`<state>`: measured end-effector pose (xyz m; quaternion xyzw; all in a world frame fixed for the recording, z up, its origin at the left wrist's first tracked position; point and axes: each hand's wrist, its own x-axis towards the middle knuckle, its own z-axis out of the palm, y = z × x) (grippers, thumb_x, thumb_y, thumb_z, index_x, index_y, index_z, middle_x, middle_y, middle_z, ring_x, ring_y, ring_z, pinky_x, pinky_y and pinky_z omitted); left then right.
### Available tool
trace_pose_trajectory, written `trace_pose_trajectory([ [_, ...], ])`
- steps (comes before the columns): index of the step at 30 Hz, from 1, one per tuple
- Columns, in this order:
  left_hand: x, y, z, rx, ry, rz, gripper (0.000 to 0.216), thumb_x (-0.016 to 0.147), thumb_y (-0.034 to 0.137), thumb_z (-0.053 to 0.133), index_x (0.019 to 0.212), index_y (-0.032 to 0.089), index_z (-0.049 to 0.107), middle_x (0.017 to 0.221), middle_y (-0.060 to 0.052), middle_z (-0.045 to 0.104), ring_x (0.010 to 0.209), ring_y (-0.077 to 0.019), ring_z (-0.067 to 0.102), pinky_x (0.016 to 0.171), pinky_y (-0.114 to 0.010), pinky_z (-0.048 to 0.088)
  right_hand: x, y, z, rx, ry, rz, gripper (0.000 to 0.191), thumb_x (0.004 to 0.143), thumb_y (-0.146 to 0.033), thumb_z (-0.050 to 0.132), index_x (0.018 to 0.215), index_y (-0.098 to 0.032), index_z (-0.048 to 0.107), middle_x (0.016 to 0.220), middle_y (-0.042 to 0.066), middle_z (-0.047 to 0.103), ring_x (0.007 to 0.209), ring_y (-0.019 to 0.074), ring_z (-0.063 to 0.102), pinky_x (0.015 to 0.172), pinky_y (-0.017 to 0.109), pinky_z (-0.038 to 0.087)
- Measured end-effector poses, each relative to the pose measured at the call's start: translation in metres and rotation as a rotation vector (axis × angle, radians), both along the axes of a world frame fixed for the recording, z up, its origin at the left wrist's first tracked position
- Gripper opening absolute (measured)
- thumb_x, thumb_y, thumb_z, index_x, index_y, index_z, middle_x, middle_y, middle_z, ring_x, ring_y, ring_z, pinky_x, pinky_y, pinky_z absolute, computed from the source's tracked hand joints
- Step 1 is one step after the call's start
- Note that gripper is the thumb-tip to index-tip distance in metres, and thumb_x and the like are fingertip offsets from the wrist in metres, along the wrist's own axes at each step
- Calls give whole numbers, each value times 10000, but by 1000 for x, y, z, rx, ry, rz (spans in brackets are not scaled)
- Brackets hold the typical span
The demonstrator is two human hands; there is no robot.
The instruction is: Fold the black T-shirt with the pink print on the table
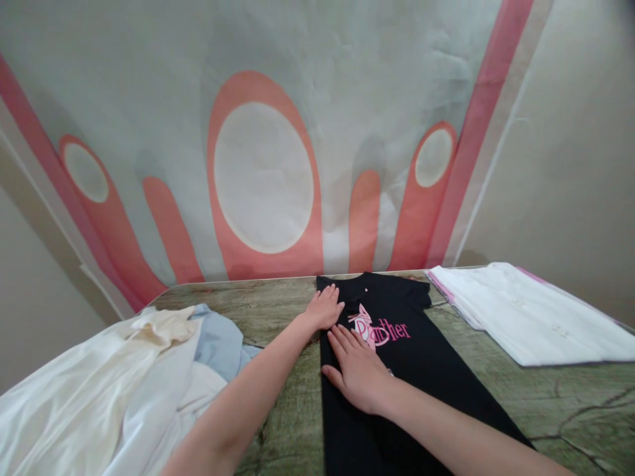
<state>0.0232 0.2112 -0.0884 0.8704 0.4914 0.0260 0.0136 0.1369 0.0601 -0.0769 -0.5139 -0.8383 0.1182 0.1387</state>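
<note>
A black T-shirt (426,377) with a pink "Panther" print lies spread on the table, its neck toward the wall. Its left edge runs straight, and a short sleeve sticks out at the far right. My left hand (325,307) rests flat on the shirt's far left corner, fingers stretched out. Just nearer to me, my right hand (360,370) presses flat on the left part of the chest, fingers extended, covering some of the print. Neither hand grips the cloth. My right forearm crosses the lower part of the shirt and hides some of it.
On the left lies a loose heap of cream, white and light blue clothes (99,390). A flat stack of folded garments (526,317), white on top, sits at the right. The wood-patterned table (292,410) meets a wall with a pink-and-white printed covering (268,172).
</note>
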Motion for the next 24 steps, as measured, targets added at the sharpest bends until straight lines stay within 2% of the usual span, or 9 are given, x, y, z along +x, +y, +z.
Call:
trace_pose_trajectory([
  [5,4,19,-6,-1,-42,40,587,901,499,204,1372,154,272,1460,-84,189,1338,-247,153,1057,-431,175,0,0,0,0,9,-1,662,862,-520,321,1384,-114,284,1461,103,190,1342,249,142,1091,411,94],
  [11,5,24,-12,67,-117,85,545,916,459,182,1364,168,286,1453,-71,217,1333,-224,183,1057,-431,179,4,2,5,-19,72,43,666,840,-499,398,1359,-86,332,1442,143,233,1331,272,176,1081,437,133],
  [14,3,22,-15,142,-197,98,525,928,408,168,1374,146,252,1452,-87,216,1326,-191,210,1056,-388,204,19,18,21,-59,184,158,541,830,-448,446,1243,-104,503,1331,151,441,1231,264,388,1023,394,288],
  [16,2,22,-16,164,-238,121,510,930,376,172,1353,119,297,1432,-107,264,1311,-190,250,1049,-373,227,36,41,30,-110,299,177,388,845,-381,440,1110,-153,608,1117,105,626,1008,208,580,886,322,428],
  [17,2,23,-17,168,-252,136,497,929,357,183,1332,109,335,1417,-115,297,1300,-193,276,1046,-368,238,46,57,33,-118,351,125,346,836,-352,457,1066,-159,629,1014,84,669,905,190,621,813,300,465],
  [19,1,25,-16,182,-265,158,458,918,300,226,1285,95,409,1385,-122,355,1278,-196,317,1042,-356,252,68,92,32,-77,416,10,288,800,-272,508,1016,-144,648,940,76,690,820,174,641,762,273,481],
  [22,-1,26,-14,223,-258,166,416,872,193,292,1228,91,481,1342,-116,419,1264,-190,337,1050,-336,240,95,143,16,13,431,-252,206,725,-165,576,899,-153,685,886,68,699,805,171,642,780,267,473],
  [24,-3,26,-13,244,-244,157,408,854,175,315,1211,102,500,1333,-106,433,1272,-192,321,1061,-338,218,104,169,0,30,445,-341,206,714,-114,562,878,-134,684,868,88,699,791,179,645,785,290,475],
])
